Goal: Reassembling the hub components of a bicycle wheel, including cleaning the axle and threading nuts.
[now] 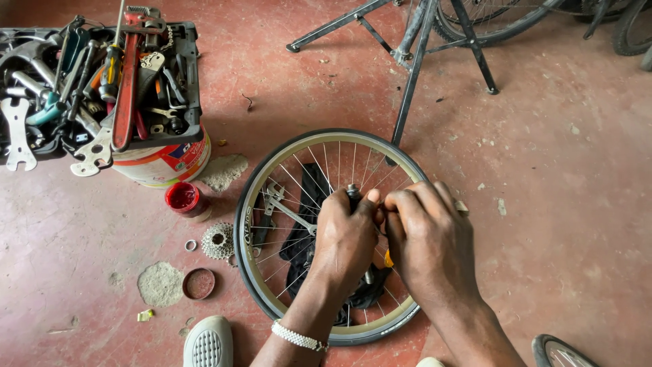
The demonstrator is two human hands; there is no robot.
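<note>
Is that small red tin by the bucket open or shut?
Open. The red tin shows its red contents from above, and a round lid lies apart on the floor, near the sprocket cluster.

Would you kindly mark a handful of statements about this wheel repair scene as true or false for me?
1. The bicycle wheel lies flat on the red floor. True.
2. Both hands are at the wheel's hub: the left hand and the right hand. True.
3. The sprocket cluster is mounted on the wheel. False: it lies on the floor, left of the wheel.
4. The tool tray sits on top of a paint bucket. True.
5. The small red tub has its lid on. False: it is open, and a round lid lies apart on the floor.
6. The left wrist is bare. False: it wears a white beaded bracelet.
</note>
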